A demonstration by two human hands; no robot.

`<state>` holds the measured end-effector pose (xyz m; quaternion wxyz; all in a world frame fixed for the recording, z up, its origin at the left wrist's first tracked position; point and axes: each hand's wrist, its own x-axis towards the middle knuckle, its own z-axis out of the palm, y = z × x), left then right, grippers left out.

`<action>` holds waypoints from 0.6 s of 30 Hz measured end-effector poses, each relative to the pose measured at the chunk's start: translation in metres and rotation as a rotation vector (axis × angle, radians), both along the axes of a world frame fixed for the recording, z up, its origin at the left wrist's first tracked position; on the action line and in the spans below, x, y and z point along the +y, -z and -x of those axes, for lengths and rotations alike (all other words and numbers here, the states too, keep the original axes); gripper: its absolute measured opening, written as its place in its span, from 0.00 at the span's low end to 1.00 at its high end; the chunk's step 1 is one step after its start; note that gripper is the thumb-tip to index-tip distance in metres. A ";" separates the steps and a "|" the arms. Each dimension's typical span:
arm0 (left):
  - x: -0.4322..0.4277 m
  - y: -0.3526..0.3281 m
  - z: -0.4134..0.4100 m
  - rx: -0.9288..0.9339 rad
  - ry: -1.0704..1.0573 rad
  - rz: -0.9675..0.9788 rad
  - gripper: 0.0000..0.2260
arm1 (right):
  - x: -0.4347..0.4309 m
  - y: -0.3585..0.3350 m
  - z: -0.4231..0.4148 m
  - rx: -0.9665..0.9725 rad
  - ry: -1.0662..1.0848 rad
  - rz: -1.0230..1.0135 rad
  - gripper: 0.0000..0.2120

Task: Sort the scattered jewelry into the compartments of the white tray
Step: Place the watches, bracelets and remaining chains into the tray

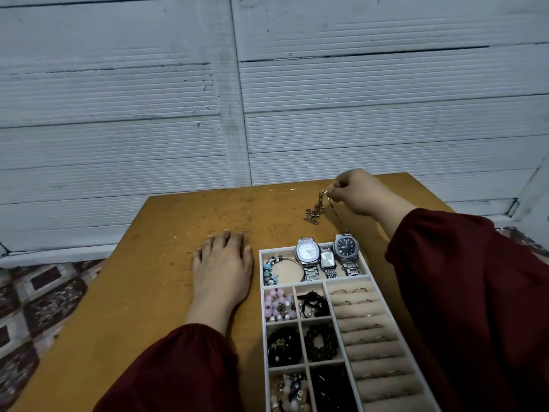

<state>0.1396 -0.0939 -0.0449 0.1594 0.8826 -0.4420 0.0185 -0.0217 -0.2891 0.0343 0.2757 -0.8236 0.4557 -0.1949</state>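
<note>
The white tray (262,304) lies on the wooden table (154,263) at the lower right. Its top compartment holds three watches (309,254) and a charm bracelet (271,269). Smaller compartments hold pink beads (279,303) and dark bead bracelets (320,341), and rings sit in the padded rows (371,331) on the right. My right hand (359,191) pinches a gold chain (316,209) beyond the tray; one end is lifted and the rest trails on the table. My left hand (222,263) rests flat on the table left of the tray.
A ribbed grey-white wall (208,99) stands right behind the table's far edge. A patterned rug (35,304) covers the floor at the left. My dark red sleeves (475,307) cover the tray's right edge and the near table.
</note>
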 end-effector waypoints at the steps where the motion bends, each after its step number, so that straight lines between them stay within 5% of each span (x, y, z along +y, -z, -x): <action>1: 0.000 0.000 0.000 -0.004 0.001 0.005 0.20 | 0.002 -0.003 0.001 -0.046 -0.009 -0.004 0.10; 8: 0.008 -0.004 0.007 -0.024 -0.003 0.045 0.17 | 0.020 -0.028 0.006 -0.303 -0.013 -0.004 0.06; 13: 0.016 -0.006 0.009 0.069 0.041 -0.027 0.20 | 0.033 -0.049 0.008 -0.703 -0.032 -0.229 0.04; 18: 0.030 -0.007 0.016 0.065 0.069 -0.046 0.21 | 0.044 -0.064 0.005 -0.827 -0.062 -0.284 0.05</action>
